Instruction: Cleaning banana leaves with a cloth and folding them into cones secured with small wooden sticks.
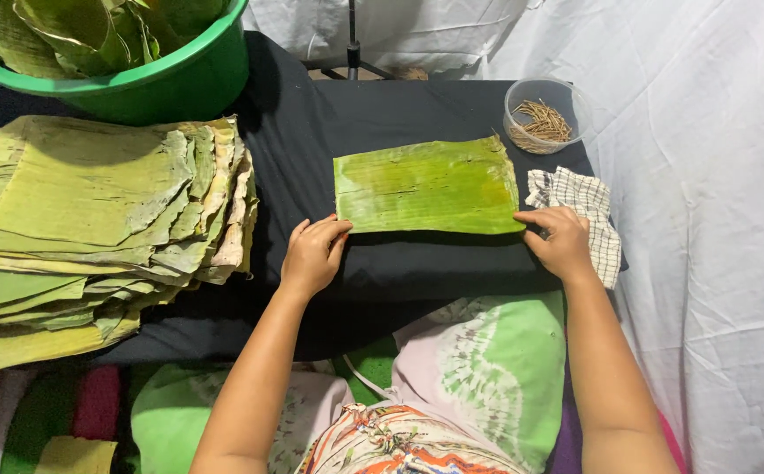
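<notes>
Green tub (180, 83) of leaves, top cut off

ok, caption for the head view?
Both hands, left and right, hold the near corners of a cut green leaf on a black cloth.

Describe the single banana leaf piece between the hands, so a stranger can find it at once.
On the black cloth, right of the leaf stack, lies one flat rectangular banana leaf piece. The left hand and right hand touch its near corners. Unlike the duller stack, it lies alone, bright and glossy.
</notes>
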